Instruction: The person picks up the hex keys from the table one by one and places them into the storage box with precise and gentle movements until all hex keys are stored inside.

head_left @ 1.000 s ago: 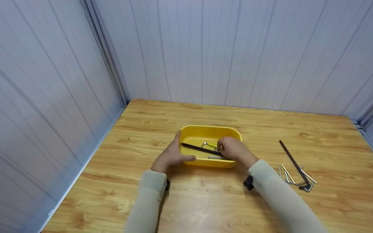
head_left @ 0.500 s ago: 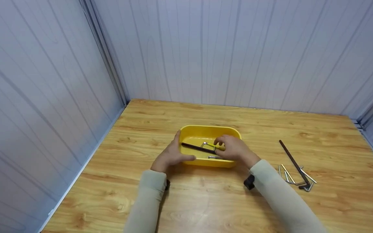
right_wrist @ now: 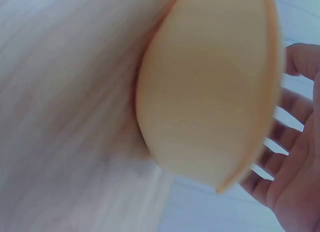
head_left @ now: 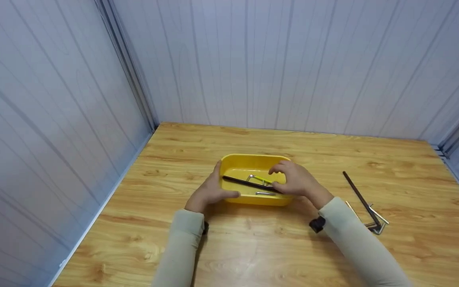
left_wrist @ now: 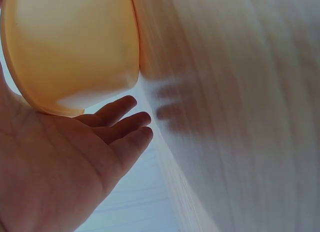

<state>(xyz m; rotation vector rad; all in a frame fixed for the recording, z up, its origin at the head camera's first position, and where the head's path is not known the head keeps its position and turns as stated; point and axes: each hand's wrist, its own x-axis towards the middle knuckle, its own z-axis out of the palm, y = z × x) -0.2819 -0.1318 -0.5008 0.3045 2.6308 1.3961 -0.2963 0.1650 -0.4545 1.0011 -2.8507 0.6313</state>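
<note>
A yellow plastic tub (head_left: pixel 259 202) stands on the table. My left hand (head_left: pixel 208 190) rests against its left end, thumb along the front rim; in the left wrist view several fingers extend straight beneath the rim. My right hand (head_left: pixel 296 180) hovers over the tub's right end, thumb and fingers spread apart with nothing between them. Inside lie a long black bar (head_left: pixel 242 181), a bent silver piece with a yellow shaft (head_left: pixel 260 178) and a short silver rod (head_left: pixel 265 193). The black bar's right end disappears under my right hand. The right wrist view shows its loosely bent fingers beyond the rim.
To the right lies a long black L-shaped hex key (head_left: pixel 357 193), with a ribbed silver rod (head_left: pixel 380 215) and a brass-coloured rod (head_left: pixel 353 210) beside it. My right sleeve (head_left: pixel 357 237) covers part of this pile. White panel walls (head_left: pixel 253 63) border the table at the back and sides.
My right hand rises slightly and shifts right, its fingers spreading away from the yellow-shafted piece, which stays in the tub. The sleeve now covers more of the pile. My left hand stays put.
</note>
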